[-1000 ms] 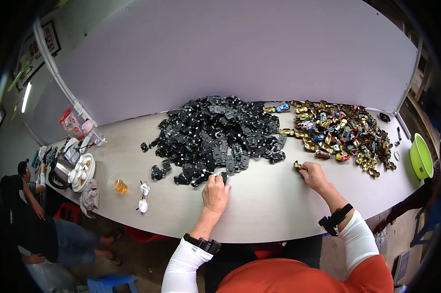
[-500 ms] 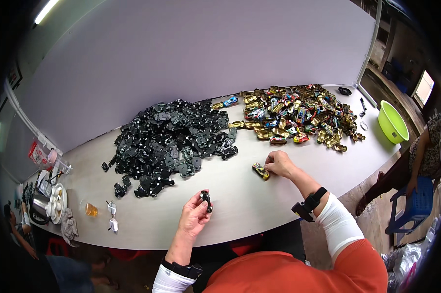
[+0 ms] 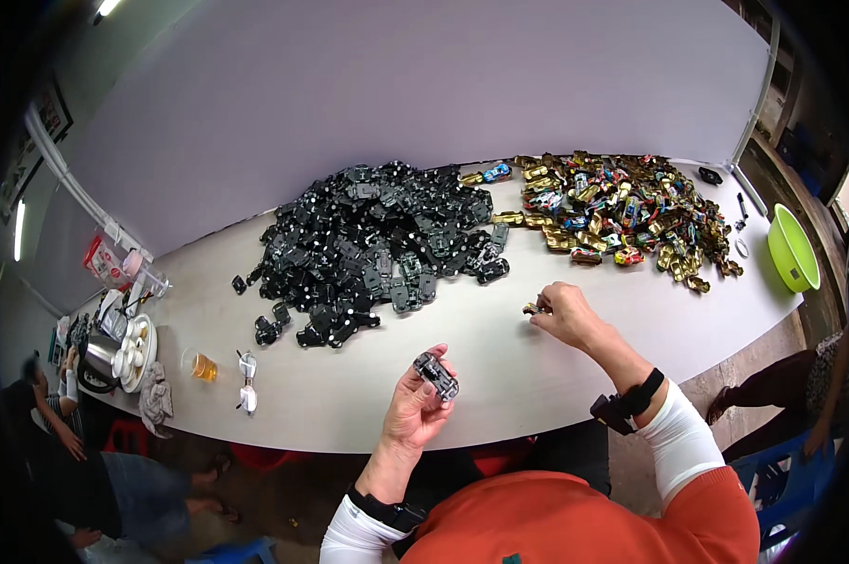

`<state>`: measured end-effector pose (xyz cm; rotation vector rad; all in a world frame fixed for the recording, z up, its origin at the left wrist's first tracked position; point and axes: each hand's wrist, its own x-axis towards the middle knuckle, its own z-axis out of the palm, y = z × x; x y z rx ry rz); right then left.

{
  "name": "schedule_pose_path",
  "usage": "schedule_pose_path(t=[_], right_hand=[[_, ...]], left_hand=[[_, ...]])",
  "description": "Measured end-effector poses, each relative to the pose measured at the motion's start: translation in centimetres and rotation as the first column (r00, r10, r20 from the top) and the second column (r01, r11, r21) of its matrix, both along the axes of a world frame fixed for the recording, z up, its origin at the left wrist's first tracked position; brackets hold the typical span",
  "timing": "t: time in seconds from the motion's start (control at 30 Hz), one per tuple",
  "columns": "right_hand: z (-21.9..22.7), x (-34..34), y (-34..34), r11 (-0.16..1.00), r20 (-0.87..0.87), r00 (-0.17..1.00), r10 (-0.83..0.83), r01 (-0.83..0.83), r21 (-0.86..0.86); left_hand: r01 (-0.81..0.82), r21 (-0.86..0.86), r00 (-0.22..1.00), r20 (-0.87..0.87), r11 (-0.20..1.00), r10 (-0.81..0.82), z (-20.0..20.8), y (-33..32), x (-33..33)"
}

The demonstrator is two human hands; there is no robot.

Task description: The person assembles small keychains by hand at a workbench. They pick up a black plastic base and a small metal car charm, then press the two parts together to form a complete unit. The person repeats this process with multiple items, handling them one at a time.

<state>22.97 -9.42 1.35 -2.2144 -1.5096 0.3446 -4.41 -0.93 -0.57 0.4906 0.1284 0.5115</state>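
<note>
My left hand point(image 3: 413, 412) is closed around a black toy car chassis point(image 3: 437, 377), held just above the near side of the table with its broad face showing. Farther right, the fingers of my right hand point(image 3: 569, 316) are pinched on a small toy car body point(image 3: 534, 309), mostly hidden by the fingers. Ahead of my left hand spreads a large heap of black chassis point(image 3: 349, 226) with small white spots. Behind my right hand lies a pile of shiny gold and coloured car bodies point(image 3: 622, 202).
At the left are eyeglasses point(image 3: 246, 383), a cup of amber drink point(image 3: 201, 366), a cloth point(image 3: 156, 397) and a tray of white cups point(image 3: 149, 352). A green basin point(image 3: 792, 249) stands at the right edge. A grey partition point(image 3: 424, 85) rises behind. Other people sit or stand at both sides.
The chassis in my left hand has turned from edge-on to show its broad face. My right fingers have closed over the car body, hiding most of it. The whole view has shifted.
</note>
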Motion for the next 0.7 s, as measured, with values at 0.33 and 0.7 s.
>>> schedule_pose_path(t=[0.33,0.7], right_hand=[[-0.2,-2.7,-0.6,0.977,-0.161,0.968,0.193,-0.175,0.118],[5.3,-9.9,-2.7,0.936,-0.800,0.496,0.336,-0.084,0.342]], left_hand=[[-0.078,0.143,0.990,-0.106,0.987,0.093,0.2,-0.6,0.4],[-0.179,0.428,0.953,-0.149,0.886,0.265,2.0,-1.3,0.8]])
